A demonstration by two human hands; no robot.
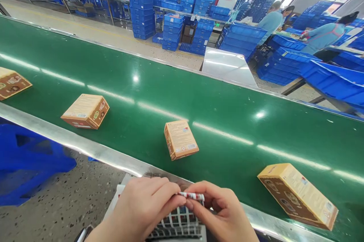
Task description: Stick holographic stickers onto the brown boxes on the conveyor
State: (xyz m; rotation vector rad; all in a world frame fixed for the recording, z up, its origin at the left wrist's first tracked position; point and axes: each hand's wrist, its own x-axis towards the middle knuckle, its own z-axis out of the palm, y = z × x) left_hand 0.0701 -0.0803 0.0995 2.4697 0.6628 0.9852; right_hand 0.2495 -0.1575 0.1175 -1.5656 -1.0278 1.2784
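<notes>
My left hand (142,208) and my right hand (224,215) meet at the bottom of the head view, fingers closed, pinching a small red-and-white printed packet (193,196) between them. Under the hands lies a white sheet with dark printed blocks (179,225). Just beyond runs a green conveyor belt (227,113) with its steel near edge (93,151). Several tan cartons lie on the belt: one at the far left (11,82), one left of centre (86,111), one in the middle (180,139) nearest my hands, and one at the right (298,194).
A blue crate (25,158) sits on the speckled floor at the lower left. Stacks of blue crates (141,3) fill the hall behind the belt. Other people in blue work at tables at the far right (324,35). A steel plate (227,65) stands at the belt's far side.
</notes>
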